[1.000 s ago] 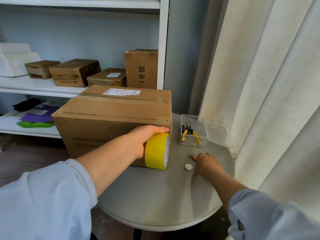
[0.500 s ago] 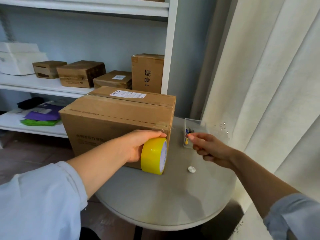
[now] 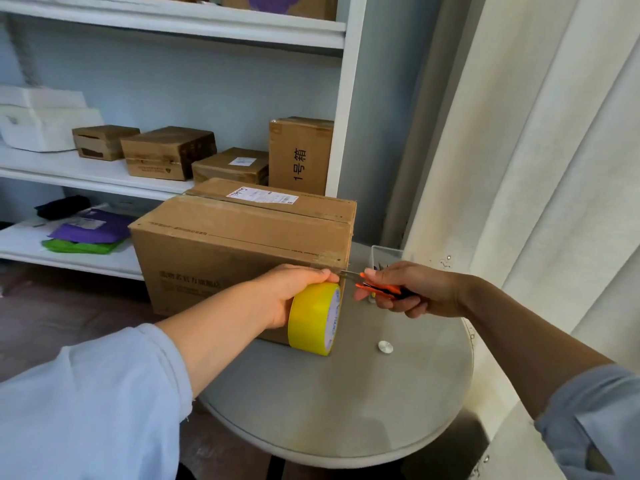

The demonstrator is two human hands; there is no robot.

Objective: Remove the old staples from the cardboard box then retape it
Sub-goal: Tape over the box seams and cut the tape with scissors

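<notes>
Now the cardboard box [image 3: 242, 251] stands at the far left edge of the round table [image 3: 346, 403], its flaps closed and a white label on top, where it stood half a second ago. The yellow tape roll [image 3: 313, 318] is also unmoved, on edge against the box's near face by its right corner. What has changed is the right hand [image 3: 412, 289]: a second ago it lay low on the table near the small silver disc [image 3: 385, 347], half a second ago it was lifted near the clear plastic tray [image 3: 386, 254] at the far right edge, and now it has come across to the box's near right corner with orange-handled scissors [image 3: 375, 287].

The left hand [image 3: 294, 289] grips the roll from above, fingers [image 3: 323, 274] curled over the top of it with the tips touching the box face. The right hand's fingers are curled round the orange handles, the forefinger stretched forward along them. The thin metal tips of the scissors point left and reach the box's corner edge just beside the left fingertips; whether the blades are parted I cannot tell, they are too small.

Behind the table, white shelves [image 3: 104, 174] carry smaller cartons and some purple and green packets; a pale curtain [image 3: 536, 150] hangs along the right.
</notes>
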